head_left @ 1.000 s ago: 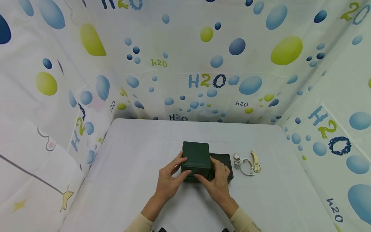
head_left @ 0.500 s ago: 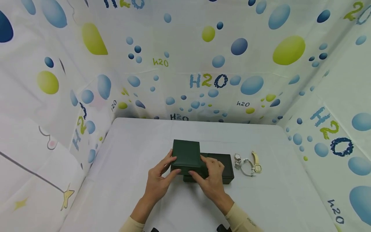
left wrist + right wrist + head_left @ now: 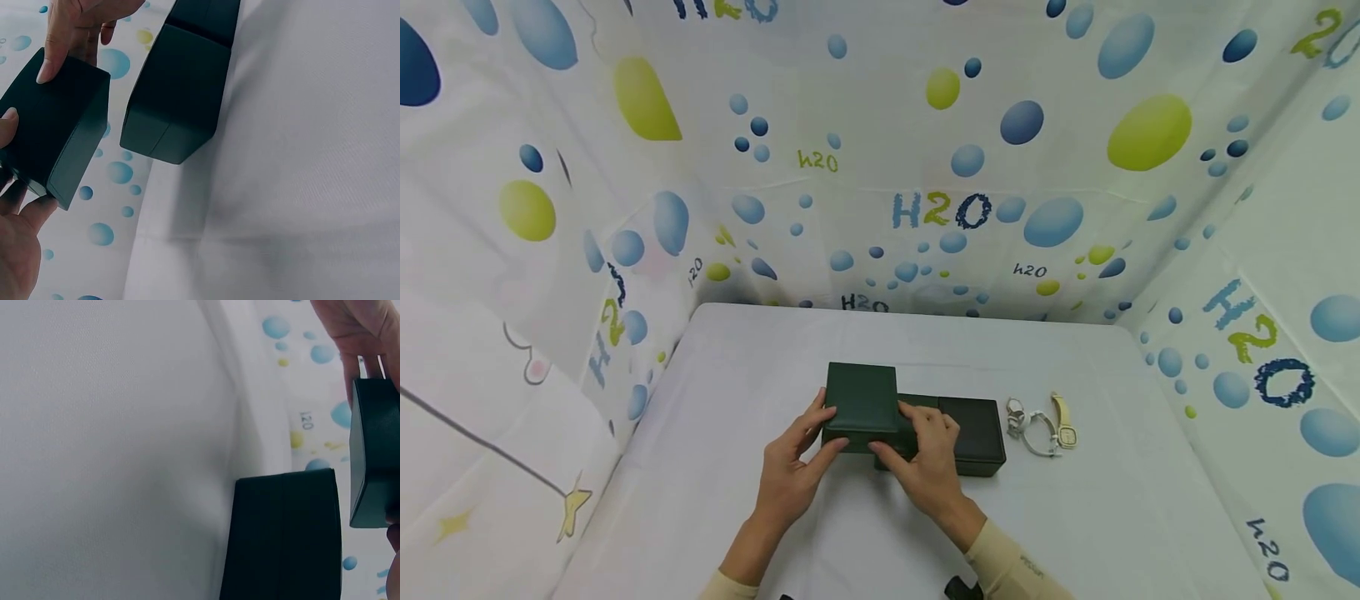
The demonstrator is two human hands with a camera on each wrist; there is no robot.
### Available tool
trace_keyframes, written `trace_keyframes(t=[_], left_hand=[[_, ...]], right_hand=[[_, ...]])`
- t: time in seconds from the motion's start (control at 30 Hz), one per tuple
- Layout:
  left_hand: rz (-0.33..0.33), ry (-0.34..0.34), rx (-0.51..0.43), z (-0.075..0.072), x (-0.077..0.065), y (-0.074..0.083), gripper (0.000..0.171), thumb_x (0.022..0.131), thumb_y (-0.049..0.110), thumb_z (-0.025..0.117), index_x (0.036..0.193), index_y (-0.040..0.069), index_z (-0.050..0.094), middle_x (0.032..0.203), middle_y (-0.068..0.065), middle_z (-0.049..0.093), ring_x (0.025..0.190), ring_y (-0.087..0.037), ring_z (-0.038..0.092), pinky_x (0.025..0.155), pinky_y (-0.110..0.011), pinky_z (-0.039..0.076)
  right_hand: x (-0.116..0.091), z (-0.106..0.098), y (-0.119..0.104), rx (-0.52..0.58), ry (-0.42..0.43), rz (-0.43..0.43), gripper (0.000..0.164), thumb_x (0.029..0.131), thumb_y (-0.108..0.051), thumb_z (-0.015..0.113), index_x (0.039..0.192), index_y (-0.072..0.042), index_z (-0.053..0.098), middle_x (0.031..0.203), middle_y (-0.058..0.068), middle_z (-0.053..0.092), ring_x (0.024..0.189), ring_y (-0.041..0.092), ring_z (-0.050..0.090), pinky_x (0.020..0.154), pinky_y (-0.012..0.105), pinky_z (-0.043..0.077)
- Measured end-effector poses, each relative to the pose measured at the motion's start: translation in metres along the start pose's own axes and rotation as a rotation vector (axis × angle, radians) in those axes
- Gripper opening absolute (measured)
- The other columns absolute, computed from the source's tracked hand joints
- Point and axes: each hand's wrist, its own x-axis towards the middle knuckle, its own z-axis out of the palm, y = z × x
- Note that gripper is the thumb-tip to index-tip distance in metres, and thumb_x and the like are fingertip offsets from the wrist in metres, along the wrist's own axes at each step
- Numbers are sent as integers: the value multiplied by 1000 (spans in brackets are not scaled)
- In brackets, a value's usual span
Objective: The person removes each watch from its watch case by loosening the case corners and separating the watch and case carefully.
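A dark green box (image 3: pixel 861 398) is held up between both hands. My left hand (image 3: pixel 792 471) grips its left side, thumb at the front lower edge. The right hand (image 3: pixel 931 467) grips its right side the same way. In the left wrist view the held box (image 3: pixel 59 122) hangs apart from the boxes on the table. Partly hidden behind the right hand, a second green box (image 3: pixel 925 401) rests on the table. Against its right side stands a black-looking box (image 3: pixel 976 429). The right wrist view shows a table box (image 3: pixel 284 537) beside the held one.
Right of the boxes lie a silver watch (image 3: pixel 1015 417), a pale-strapped watch or bracelet (image 3: pixel 1039 435) and a gold watch (image 3: pixel 1063 423). White cloth covers the table (image 3: pixel 760 358). A patterned curtain (image 3: pixel 865 100) rises behind and along both sides.
Both hands have carried the green box leftward, from above the second green box to its left. More of the two table boxes now shows. The watches have stayed put.
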Motion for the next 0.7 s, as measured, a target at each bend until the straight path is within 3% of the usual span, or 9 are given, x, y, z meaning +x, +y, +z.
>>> trace_keyframes(t=[0.1, 0.7], left_hand=[[-24, 1, -1, -3, -3, -1, 51, 79, -9, 72, 127, 0, 57, 143, -24, 43, 128, -36, 47, 96, -29, 46], [-29, 30, -14, -15, -17, -12, 51, 78, -15, 70, 126, -4, 56, 141, -28, 43, 130, -40, 42, 100, -29, 43]], right_hand=[[0, 3, -2, 1, -8, -6, 67, 79, -35, 79, 134, -7, 53, 117, 7, 59, 105, 20, 51, 96, 48, 21], [-3, 19, -5, -34, -70, -18, 65, 81, -40, 76, 133, -6, 55, 112, 9, 60, 102, 18, 52, 92, 47, 24]])
